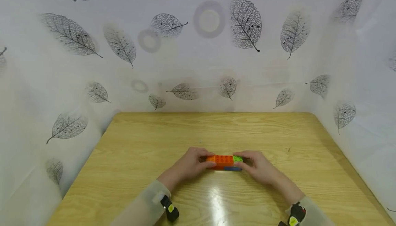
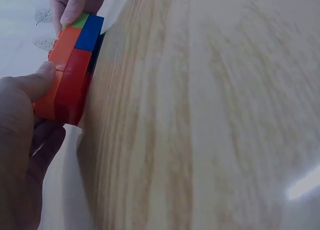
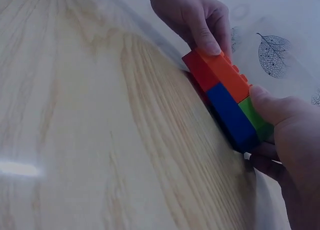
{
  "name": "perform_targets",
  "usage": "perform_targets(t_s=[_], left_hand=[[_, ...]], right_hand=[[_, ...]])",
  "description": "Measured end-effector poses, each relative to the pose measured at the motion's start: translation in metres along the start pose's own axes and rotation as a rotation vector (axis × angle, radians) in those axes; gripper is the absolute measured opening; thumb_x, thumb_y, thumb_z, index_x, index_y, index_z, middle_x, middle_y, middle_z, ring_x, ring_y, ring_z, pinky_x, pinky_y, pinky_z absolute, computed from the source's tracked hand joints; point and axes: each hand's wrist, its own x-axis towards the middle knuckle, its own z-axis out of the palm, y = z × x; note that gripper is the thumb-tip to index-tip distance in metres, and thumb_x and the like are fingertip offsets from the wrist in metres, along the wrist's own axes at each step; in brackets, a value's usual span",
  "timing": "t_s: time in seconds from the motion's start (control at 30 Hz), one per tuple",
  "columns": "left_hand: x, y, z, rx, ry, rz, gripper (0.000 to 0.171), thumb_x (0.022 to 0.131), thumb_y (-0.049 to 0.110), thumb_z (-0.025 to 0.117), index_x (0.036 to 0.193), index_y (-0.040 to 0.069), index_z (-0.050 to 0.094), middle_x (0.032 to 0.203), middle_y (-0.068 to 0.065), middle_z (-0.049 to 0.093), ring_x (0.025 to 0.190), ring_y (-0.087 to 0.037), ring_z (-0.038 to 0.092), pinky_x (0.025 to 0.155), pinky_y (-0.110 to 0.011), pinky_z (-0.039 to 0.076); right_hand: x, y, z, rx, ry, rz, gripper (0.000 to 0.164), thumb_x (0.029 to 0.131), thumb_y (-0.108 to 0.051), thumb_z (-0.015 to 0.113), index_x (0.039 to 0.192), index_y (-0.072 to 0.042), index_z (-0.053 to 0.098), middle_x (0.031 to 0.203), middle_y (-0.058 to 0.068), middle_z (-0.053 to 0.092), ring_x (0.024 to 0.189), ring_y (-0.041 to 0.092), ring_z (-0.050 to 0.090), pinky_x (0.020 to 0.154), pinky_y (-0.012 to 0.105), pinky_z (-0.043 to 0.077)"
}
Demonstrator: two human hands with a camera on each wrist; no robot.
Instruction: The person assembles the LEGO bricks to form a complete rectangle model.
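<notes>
A row of joined toy building bricks rests on the table, with studs on top. Its upper layer has a lighter orange brick (image 1: 211,158) at the left end, an orange-red brick (image 1: 224,159) in the middle and a green brick (image 1: 237,158) at the right end. Below them lie a red brick (image 2: 72,87) on the left and a blue brick (image 3: 232,117) on the right. The left hand (image 1: 195,163) pinches the left end, thumb on the near side. At the green end, the right hand (image 1: 256,166) pinches likewise. Both hands' far fingers are partly hidden.
The wooden table (image 1: 142,133) reaches back to a white cloth with a leaf print (image 1: 198,57), which also hangs at both sides. Black wrist cameras sit on the left sleeve (image 1: 139,205) and the right sleeve (image 1: 312,212).
</notes>
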Motion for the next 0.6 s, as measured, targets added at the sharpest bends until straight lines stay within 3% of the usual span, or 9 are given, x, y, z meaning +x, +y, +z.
perform_targets(t_s=[0.1,0.3,0.6], left_hand=[[0.004,0.002,-0.001,-0.015,-0.016,-0.039,0.039,0.099,0.039,0.076,0.128,0.013,0.078,0.115,0.007,0.075,0.101,-0.006,0.067,0.090,-0.028,0.056],[0.010,0.002,-0.005,-0.022,-0.042,-0.089,0.039,0.101,0.039,0.074,0.129,0.013,0.078,0.117,0.006,0.075,0.104,-0.008,0.065,0.093,-0.030,0.055],[0.017,0.002,-0.007,0.033,-0.045,-0.104,0.039,0.102,0.039,0.073,0.130,0.012,0.077,0.120,0.001,0.075,0.104,-0.009,0.065,0.094,-0.030,0.054]], right_hand=[[0.000,-0.001,-0.002,0.000,0.004,-0.012,0.055,0.100,-0.040,0.074,0.143,-0.006,0.066,0.140,0.006,0.067,0.124,0.025,0.065,0.105,0.051,0.050],[0.000,0.002,0.001,-0.111,0.069,-0.217,0.073,0.084,-0.023,0.093,0.147,-0.004,0.061,0.146,0.011,0.062,0.132,0.027,0.058,0.111,0.049,0.045],[0.003,0.005,0.007,-0.189,0.127,-0.346,0.061,0.082,-0.007,0.093,0.138,-0.005,0.069,0.137,0.008,0.068,0.125,0.026,0.063,0.102,0.045,0.054]])
